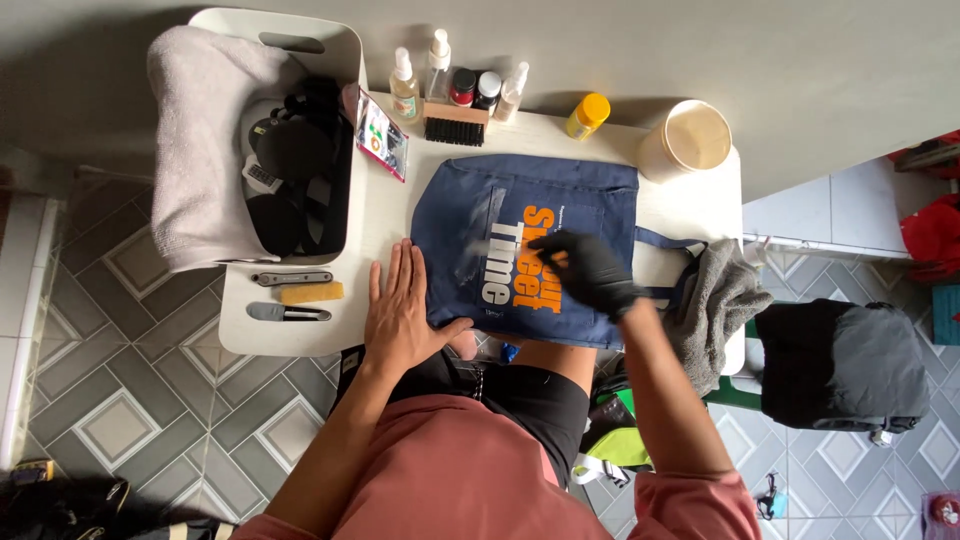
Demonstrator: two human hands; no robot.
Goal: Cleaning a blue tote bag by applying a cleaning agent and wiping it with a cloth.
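A dark blue tote bag [470, 205] with orange and white lettering lies flat on a small white table [380, 220]. My bare left hand [400, 310] presses flat on the table at the bag's lower left corner, thumb resting on the fabric. My right hand [590, 270] wears a black glove and sits on the bag over the lettering, fingers curled; whether it holds something small is unclear. The bag's straps [665, 240] trail off to the right.
A white basket [345, 50] with a grey towel and black items stands at the back left. Spray bottles [405, 85], small jars, a brush [455, 122], a yellow bottle [587, 114] and a beige bucket [690, 140] line the far edge. Tools and a yellow block [310, 293] lie left. A grey cloth [715, 305] hangs right.
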